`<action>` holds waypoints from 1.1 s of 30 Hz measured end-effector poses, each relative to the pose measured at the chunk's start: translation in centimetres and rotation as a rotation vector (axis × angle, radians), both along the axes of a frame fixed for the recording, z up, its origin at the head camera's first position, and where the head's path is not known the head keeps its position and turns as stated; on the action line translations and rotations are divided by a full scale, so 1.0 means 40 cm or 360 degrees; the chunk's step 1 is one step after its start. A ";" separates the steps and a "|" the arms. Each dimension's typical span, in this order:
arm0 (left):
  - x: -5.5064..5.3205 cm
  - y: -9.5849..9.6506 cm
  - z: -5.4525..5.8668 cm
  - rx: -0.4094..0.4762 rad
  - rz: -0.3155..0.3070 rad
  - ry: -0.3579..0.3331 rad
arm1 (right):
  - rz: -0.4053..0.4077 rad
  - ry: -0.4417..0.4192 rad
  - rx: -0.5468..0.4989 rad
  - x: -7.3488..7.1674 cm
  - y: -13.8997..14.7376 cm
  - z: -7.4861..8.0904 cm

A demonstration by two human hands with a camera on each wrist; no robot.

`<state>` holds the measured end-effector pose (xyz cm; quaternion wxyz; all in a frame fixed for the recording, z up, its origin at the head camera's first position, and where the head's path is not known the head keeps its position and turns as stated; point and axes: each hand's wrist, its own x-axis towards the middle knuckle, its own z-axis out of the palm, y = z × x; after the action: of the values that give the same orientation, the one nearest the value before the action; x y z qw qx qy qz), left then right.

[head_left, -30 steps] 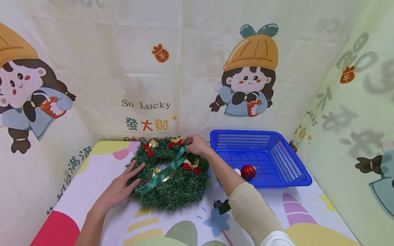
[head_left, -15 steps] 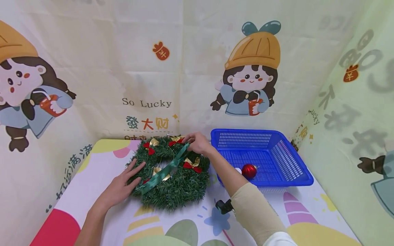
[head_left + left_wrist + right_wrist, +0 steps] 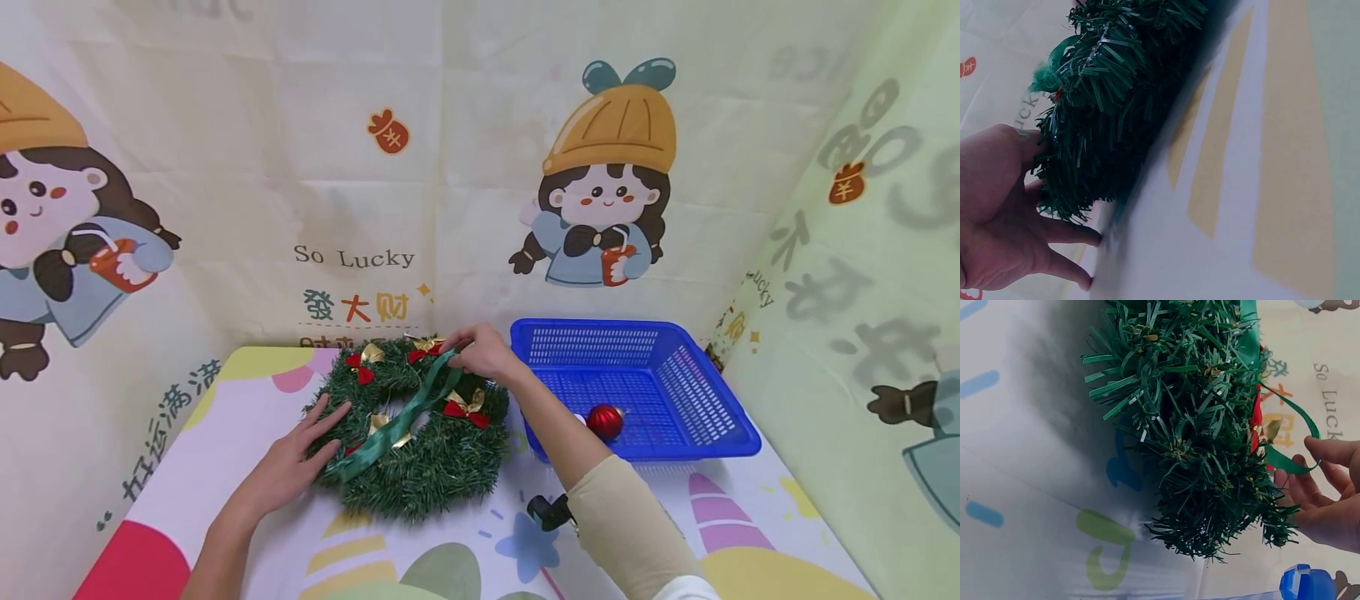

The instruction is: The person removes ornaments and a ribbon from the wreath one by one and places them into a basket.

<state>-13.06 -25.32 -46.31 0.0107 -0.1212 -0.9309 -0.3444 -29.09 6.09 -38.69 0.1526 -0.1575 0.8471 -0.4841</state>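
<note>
A green pine wreath with red and gold bows lies on the table. A shiny green ribbon runs slantwise across its top and centre hole. My right hand is over the wreath's upper right part and pinches the ribbon's far end; the right wrist view shows the ribbon bent in a loop at the fingertips. My left hand rests against the wreath's left side with spread fingers. In the left wrist view, two fingers of that hand reach the tabletop beside the branches.
A blue plastic basket stands right of the wreath, with a red ball ornament and a partly hidden white item inside. A black object is by the right forearm. A printed cloth wall rises behind the table.
Both hands keep nearly the same places. The ribbon's end at my right fingers bends into a slightly wider loop. The head view shifts a little.
</note>
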 end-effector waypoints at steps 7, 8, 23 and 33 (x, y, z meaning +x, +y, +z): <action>0.004 0.003 -0.007 0.0001 0.0003 0.0010 | 0.0024 -0.0051 -0.0091 0.017 0.011 0.012; 0.005 0.003 -0.009 0.0002 -0.0001 0.0013 | 0.0028 -0.0063 -0.0109 0.021 0.013 0.015; 0.006 0.004 -0.016 0.0012 0.0009 0.0017 | 0.0065 -0.0031 -0.0337 0.060 0.043 0.085; 0.002 0.001 -0.017 0.0012 0.0007 0.0022 | -0.0004 0.0007 -0.0530 0.078 0.073 0.107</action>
<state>-13.00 -25.26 -46.99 0.0184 -0.1216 -0.9297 -0.3471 -25.98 9.01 -34.40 0.1219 -0.1808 0.7556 -0.6176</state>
